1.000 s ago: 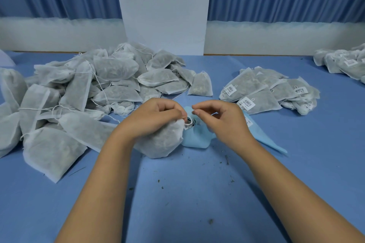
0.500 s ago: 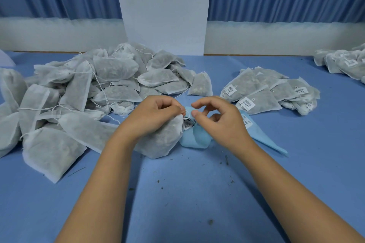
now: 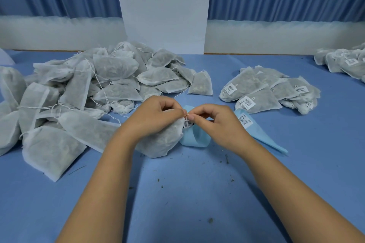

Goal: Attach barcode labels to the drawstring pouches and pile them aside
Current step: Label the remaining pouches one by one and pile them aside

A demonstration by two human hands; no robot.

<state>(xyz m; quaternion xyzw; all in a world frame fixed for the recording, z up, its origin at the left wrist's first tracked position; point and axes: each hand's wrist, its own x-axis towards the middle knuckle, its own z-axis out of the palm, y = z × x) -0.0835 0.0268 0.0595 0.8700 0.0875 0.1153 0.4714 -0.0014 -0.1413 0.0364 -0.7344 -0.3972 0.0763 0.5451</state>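
Pouch [image 3: 162,142] lies mid-table, its neck gripped by the left hand [image 3: 156,116]. The right hand [image 3: 217,124], apart half a second ago, now pinches the string at the neck, probably tying on the label [image 3: 187,123], which is mostly hidden. Blue backing strip [image 3: 197,138] just behind; unlabelled heap [image 3: 98,85] left, labelled pile [image 3: 266,90] right, nothing blocking.

Barcode label [image 3: 187,124] mostly hidden under fingertips [image 3: 191,117], far pile [image 3: 343,63] cut off at edge

Barcode labels [image 3: 246,102] on pouches [image 3: 260,96] right of table [image 3: 197,193] centre: bars visible, print beneath too small to read. Same for strip label [image 3: 244,121] on blue backing strip [image 3: 264,138].
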